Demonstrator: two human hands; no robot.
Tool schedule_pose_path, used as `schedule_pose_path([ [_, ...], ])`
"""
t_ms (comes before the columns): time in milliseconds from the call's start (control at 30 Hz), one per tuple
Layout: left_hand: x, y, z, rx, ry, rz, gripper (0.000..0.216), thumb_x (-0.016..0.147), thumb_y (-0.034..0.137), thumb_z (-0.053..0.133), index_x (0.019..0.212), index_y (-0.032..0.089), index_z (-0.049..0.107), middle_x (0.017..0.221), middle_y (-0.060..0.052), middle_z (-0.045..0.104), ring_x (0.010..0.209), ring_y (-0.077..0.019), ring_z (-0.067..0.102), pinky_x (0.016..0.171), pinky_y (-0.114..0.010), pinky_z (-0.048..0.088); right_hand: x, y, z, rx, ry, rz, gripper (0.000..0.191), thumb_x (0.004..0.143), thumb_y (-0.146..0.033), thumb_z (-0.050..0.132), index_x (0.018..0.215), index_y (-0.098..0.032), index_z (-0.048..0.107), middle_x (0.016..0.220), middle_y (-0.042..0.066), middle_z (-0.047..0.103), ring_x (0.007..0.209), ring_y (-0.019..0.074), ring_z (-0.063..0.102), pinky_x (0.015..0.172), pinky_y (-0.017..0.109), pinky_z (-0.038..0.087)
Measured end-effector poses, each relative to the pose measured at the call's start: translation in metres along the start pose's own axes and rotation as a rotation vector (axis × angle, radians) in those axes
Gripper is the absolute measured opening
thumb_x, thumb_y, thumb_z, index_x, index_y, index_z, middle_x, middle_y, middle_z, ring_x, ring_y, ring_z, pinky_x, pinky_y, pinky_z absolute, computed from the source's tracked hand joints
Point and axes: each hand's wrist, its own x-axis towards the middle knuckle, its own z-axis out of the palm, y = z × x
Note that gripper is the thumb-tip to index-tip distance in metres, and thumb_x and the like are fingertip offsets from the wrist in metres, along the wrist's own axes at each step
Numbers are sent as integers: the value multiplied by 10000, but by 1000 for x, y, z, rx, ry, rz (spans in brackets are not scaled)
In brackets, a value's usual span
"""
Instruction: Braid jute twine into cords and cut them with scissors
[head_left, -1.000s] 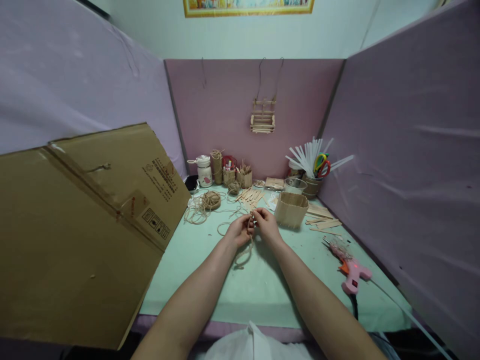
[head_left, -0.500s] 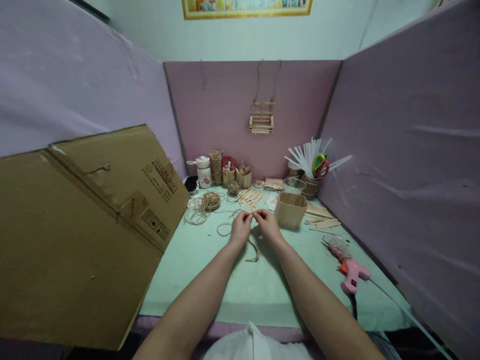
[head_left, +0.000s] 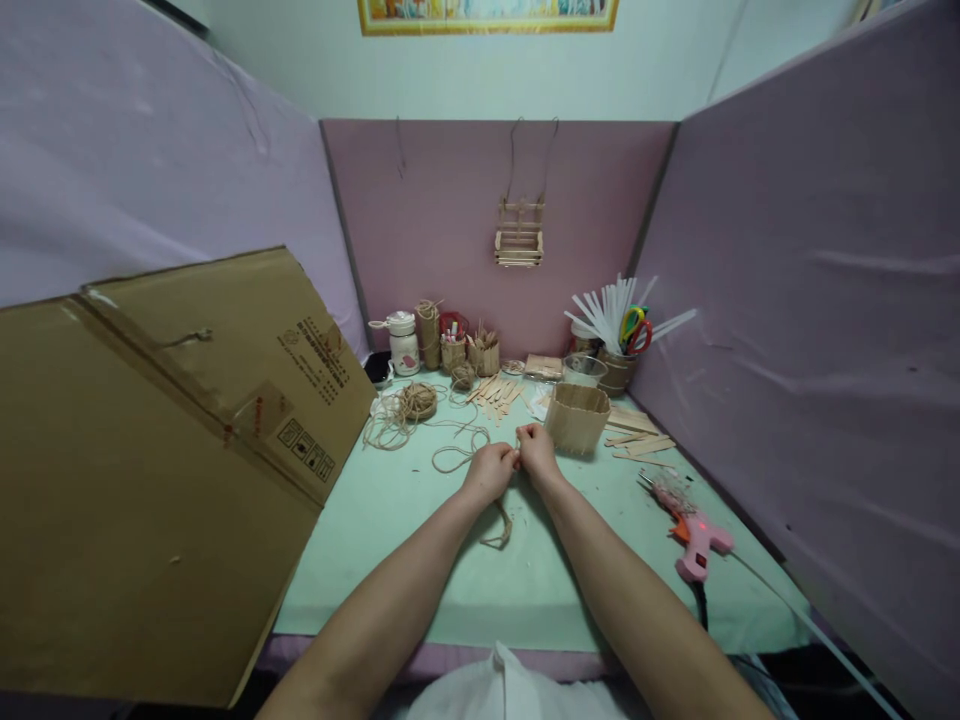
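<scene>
Left hand has shifted bodyward, and with right hand seemingly keeps a grip on twine.

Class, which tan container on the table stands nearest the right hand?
The large squarish container, beside the right hand; the pen holder, wooden-stick holder and white-stick pot all stand farther back.

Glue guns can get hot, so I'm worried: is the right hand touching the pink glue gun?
Apart. The head view shows bare green tablecloth between the right hand and the glue gun.
</scene>
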Motion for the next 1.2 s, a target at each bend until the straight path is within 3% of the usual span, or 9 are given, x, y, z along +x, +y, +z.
schedule_pose_path([
  [267,1,3,1,-117,4,1,271,800,243,442,635,162,642,601,-20,597,612,-139,511,597,-242,348,4,1,0,52,14,5,210,693,-399,547,602,-218,492,478,-35,479,514,146,467,502,258,347],
  [533,8,-7,3,-358,92,-135,321,825,320,418,887,143,679,592,-6,566,521,-112,472,512,-228,335,5,-17,-11,274,-80,51,226,617,-397,635,638,-187,553,517,-58,479,477,92,390,487,237,332],
  [800,10,-4,-4,-536,197,-47,330,792,414,465,800,148,661,531,25,468,538,-110,434,531,-228,329,-2,-29,-10,532,-231,187,380,672,-562,616,684,-183,596,563,-19,523,456,81,416,442,220,333],
  [933,11,-1,-2,-668,108,45,290,781,389,498,838,144,643,533,34,468,514,-91,413,534,-219,334,-6,-31,-10,529,-402,225,422,694,-598,602,661,-178,575,513,-9,538,413,93,433,405,228,332],
  [1067,10,0,2,-704,-13,99,252,796,370,496,774,146,610,539,23,507,473,-78,419,522,-216,365,-12,-37,-13,516,-663,274,387,737,-563,572,661,-184,554,378,-47,421,337,103,380,379,242,336],
  [1200,11,-5,5,-669,14,84,205,791,305,503,746,136,610,622,-13,587,555,-96,518,593,-230,432,-14,-39,-16,536,-638,261,302,680,-467,664,724,-184,567,425,-70,422,355,73,346,389,218,323],
])
